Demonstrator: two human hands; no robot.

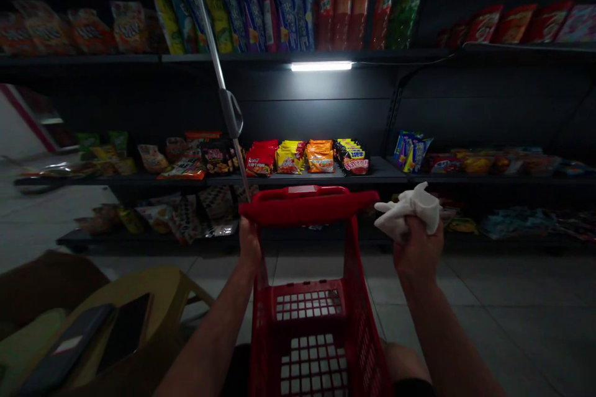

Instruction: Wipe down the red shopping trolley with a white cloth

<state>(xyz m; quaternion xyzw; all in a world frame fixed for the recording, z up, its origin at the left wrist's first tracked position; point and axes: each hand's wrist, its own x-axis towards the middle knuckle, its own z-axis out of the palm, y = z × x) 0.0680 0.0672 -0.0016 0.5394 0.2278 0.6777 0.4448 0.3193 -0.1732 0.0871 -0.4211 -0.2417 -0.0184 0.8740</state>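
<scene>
A red plastic shopping basket (310,298) with grid walls stands tilted up between my forearms, its red rim bar (311,209) at the top. My left hand (250,242) grips the basket's left side just under that bar, and the fingers are partly hidden behind it. To the right of the basket, my right hand (419,245) is closed around a crumpled white cloth (410,211), held apart from the red plastic. A thin silver pole (207,18) with a grey grip piece (231,113) slants up from the bar's left end.
Dark shelves (279,181) ahead carry snack packets (320,157) in rows and drink bottles (342,9) higher up. A lit tube lamp (321,66) hangs under the upper shelf. At lower left, a yellowish stool (158,285) bears a phone (125,332) and a dark flat object (69,347).
</scene>
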